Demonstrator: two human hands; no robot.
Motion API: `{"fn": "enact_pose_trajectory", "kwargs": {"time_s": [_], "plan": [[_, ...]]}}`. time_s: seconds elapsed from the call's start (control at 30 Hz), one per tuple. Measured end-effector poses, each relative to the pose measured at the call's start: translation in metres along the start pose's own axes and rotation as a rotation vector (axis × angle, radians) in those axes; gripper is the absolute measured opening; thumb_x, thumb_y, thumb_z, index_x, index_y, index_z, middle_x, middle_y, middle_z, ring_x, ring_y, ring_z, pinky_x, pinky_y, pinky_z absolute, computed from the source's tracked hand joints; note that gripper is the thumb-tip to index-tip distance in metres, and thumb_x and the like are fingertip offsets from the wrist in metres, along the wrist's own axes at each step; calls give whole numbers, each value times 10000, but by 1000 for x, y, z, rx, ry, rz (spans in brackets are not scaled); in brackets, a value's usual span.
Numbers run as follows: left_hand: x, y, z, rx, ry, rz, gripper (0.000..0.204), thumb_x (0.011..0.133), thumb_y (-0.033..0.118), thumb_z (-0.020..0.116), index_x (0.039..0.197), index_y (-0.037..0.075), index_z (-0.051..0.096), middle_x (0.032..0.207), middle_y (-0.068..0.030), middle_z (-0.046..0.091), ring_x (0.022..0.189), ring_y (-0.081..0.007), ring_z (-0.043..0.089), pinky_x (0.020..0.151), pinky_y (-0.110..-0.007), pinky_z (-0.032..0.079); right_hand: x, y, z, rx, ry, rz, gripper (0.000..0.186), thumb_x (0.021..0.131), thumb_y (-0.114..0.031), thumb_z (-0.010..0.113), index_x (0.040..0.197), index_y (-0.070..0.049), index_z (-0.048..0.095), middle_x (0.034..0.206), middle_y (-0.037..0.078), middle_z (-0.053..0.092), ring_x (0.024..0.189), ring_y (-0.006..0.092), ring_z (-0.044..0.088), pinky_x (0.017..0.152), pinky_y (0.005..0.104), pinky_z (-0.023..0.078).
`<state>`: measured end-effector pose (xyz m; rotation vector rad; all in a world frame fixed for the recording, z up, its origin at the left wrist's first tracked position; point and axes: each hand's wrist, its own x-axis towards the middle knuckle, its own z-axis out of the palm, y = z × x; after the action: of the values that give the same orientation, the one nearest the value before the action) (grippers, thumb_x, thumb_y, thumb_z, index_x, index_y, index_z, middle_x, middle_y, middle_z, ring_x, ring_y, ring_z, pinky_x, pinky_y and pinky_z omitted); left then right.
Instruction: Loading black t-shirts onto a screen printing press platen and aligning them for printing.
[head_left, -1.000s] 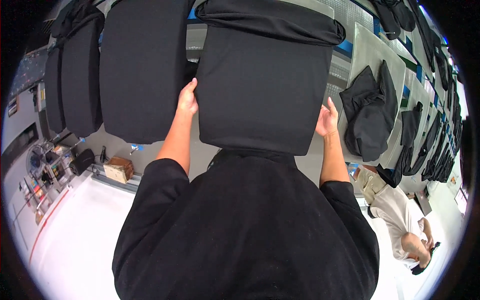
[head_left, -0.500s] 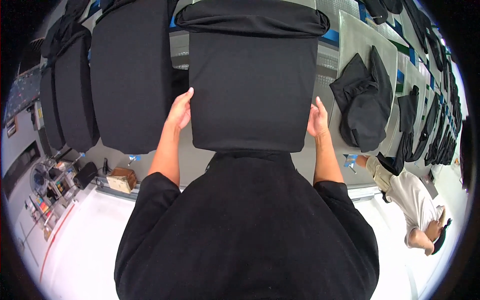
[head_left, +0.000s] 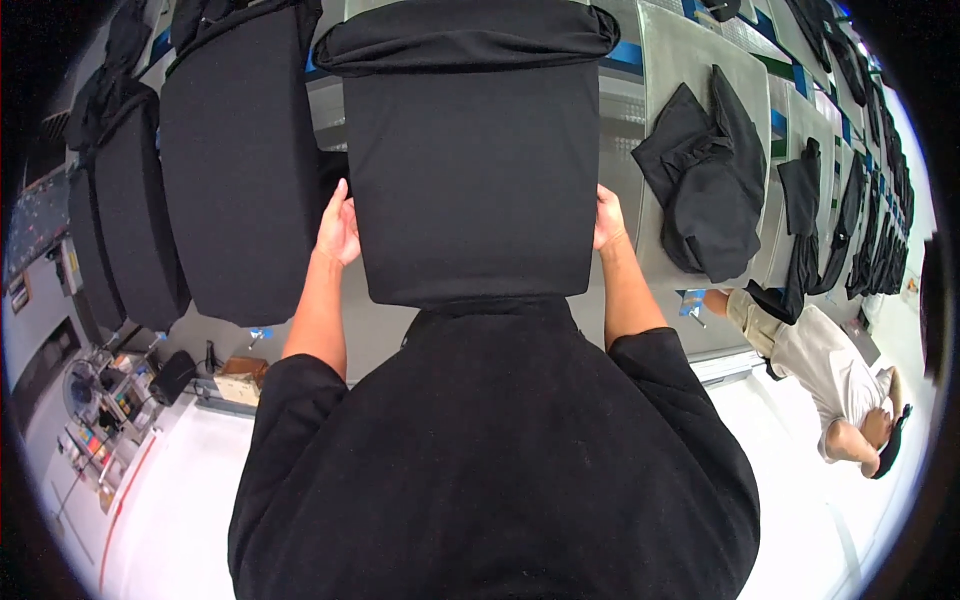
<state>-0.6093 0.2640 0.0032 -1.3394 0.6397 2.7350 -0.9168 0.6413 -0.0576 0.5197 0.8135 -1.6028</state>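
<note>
A black garment [head_left: 475, 180] is stretched smooth over a flat board in front of me. Its far part is gathered into a thick roll [head_left: 470, 42] across the board. Beside the near left edge is my left hand [head_left: 338, 228], thumb raised and apart from the fingers, some of which the board's side hides. My right hand [head_left: 608, 218] lies against the right edge, thumb upward and fingers extended along the side, partly out of sight. Neither hand shows cloth pinched in it.
More boards covered in black cloth [head_left: 235, 170] stand to the left. On the right, a crumpled black garment [head_left: 712, 190] lies on a pale bare board [head_left: 690, 50], with several others farther along. Another person [head_left: 820, 360] is at the far right. A wooden box [head_left: 240, 380] sits low at left.
The view has shifted, so the covered board appears farther left. My right hand has come closer in against the garment's right edge; my left hand stays beside the left edge.
</note>
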Motion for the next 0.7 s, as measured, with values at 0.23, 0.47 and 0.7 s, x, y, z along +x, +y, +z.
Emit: {"fn": "enact_pose_trajectory", "kwargs": {"time_s": [0.23,0.47,0.7], "plan": [[-1,-4,3,-41,-18,11,758,1020,609,427,1454,-11,467,1450,-157,547,1330,-300,523,1147,-461,391,-4,-1,-4,-189,266,-219,245,995,-167,561,1163,-6,636,1160,126,694,1042,252,670,932,410,542],[10,14,19,168,-4,79,868,1001,648,442,1557,-3,294,1581,-151,386,1436,-297,394,1190,-462,315,-4,-43,9,-250,252,-184,364,1003,-339,619,1177,-20,634,1167,87,686,1057,199,648,977,383,498],[17,16,5,16,-32,-30,928,961,713,453,1534,-10,350,1537,-161,448,1420,-299,415,1187,-455,320,-22,-38,46,-385,13,1,521,988,-335,634,1340,42,556,1307,163,641,1192,268,623,1030,435,495]]}}
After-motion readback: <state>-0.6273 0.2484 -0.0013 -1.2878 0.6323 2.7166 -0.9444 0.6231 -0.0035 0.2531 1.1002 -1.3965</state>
